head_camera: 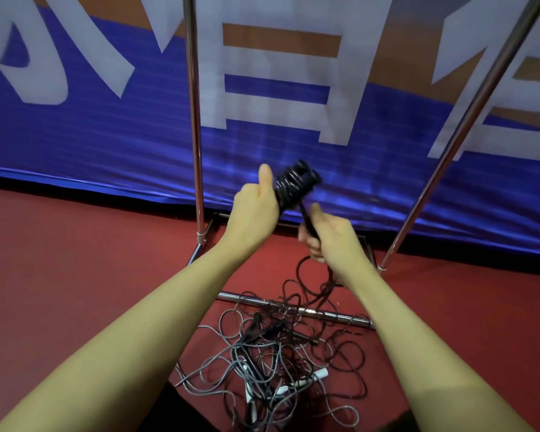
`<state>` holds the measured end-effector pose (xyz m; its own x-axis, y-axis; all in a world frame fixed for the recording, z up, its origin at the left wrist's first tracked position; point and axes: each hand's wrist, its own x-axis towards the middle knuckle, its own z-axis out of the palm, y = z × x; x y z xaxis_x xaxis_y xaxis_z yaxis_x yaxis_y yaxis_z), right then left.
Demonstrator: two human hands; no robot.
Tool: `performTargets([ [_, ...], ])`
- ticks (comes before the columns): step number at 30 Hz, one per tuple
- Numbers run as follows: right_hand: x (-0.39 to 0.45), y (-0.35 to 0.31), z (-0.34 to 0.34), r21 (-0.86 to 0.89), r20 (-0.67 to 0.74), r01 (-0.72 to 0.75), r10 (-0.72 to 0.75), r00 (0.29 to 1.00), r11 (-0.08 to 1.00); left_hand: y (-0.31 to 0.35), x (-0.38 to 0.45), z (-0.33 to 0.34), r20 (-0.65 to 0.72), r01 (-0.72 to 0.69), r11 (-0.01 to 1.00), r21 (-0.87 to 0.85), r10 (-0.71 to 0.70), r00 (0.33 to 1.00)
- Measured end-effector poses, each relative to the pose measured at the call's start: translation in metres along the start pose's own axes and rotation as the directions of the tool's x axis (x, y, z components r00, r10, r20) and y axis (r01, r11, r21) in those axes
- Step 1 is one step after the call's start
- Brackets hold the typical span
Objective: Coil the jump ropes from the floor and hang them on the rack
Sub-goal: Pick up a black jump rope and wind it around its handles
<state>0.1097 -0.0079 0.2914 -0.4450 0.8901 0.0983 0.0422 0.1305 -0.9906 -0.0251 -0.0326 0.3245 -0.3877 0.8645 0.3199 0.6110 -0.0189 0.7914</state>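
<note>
Fingers (309,241) pinching rope (307,221), coil (293,183) above

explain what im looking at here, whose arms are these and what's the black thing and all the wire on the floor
There is one picture, from a camera worn on a person's head, looking down at their own bare arms. The left hand grips a black jump rope bundle, cord wound around its handles. The right hand pinches the loose cord running down to a tangled pile of jump ropes on the red floor. The shiny poles are the metal rack, standing before a blue banner.
</note>
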Motion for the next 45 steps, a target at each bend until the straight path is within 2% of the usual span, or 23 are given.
performTargets([
  [3, -0.006, -0.002, 0.003, -0.116, 0.143, 0.032, -0.015, 0.99, 0.993, -0.013, 0.013, -0.006, -0.03, 0.123, 0.989, 0.077, -0.121, 0.992],
  [8, -0.01, -0.006, 0.015, -0.249, 0.295, 0.119, -0.042, 0.955, 0.961, -0.015, 0.012, -0.008, -0.039, 0.182, 0.975, 0.128, -0.178, 0.983],
  [11, -0.011, -0.011, 0.017, -0.309, 0.324, 0.165, -0.06, 0.944, 0.936, -0.024, 0.014, -0.005, -0.029, 0.222, 0.964, 0.147, -0.22, 0.975],
  [16, -0.014, -0.015, 0.018, -0.347, 0.343, 0.176, -0.05, 0.938, 0.921, -0.027, 0.009, 0.0, -0.071, 0.28, 0.915, 0.29, -0.271, 0.96],
  [20, -0.015, -0.018, 0.014, -0.406, 0.384, 0.277, -0.112, 0.916, 0.871, -0.034, 0.008, 0.002, -0.083, 0.175, 0.86, 0.479, -0.154, 0.985],
  [25, -0.011, -0.017, -0.001, -0.455, 0.276, 0.298, -0.185, 0.943, 0.839, -0.036, 0.009, 0.007, 0.029, 0.009, 0.783, 0.622, -0.035, 0.999],
  [29, -0.007, -0.015, -0.013, -0.59, 0.157, 0.382, -0.363, 0.919, 0.711, -0.034, 0.005, 0.012, 0.189, -0.156, 0.748, 0.645, 0.041, 0.981],
  [33, -0.003, -0.016, -0.023, -0.608, 0.029, 0.369, -0.444, 0.895, 0.703, -0.027, 0.0, 0.012, 0.298, -0.315, 0.711, 0.629, 0.153, 0.942],
  [37, -0.001, -0.015, -0.031, -0.495, -0.061, 0.298, -0.375, 0.925, 0.816, -0.026, -0.003, 0.008, 0.373, -0.447, 0.666, 0.597, 0.263, 0.89],
  [40, -0.002, -0.016, -0.034, -0.474, -0.096, 0.221, -0.299, 0.949, 0.852, -0.021, -0.007, 0.006, 0.429, -0.574, 0.568, 0.589, 0.382, 0.818],
  [42, -0.002, -0.018, -0.035, -0.409, -0.077, 0.162, -0.211, 0.975, 0.898, -0.023, -0.005, 0.006, 0.451, -0.639, 0.517, 0.57, 0.453, 0.769],
  [45, -0.003, -0.02, -0.037, -0.269, 0.013, 0.116, -0.117, 0.993, 0.956, -0.031, -0.004, 0.002, 0.438, -0.668, 0.507, 0.544, 0.508, 0.742],
])
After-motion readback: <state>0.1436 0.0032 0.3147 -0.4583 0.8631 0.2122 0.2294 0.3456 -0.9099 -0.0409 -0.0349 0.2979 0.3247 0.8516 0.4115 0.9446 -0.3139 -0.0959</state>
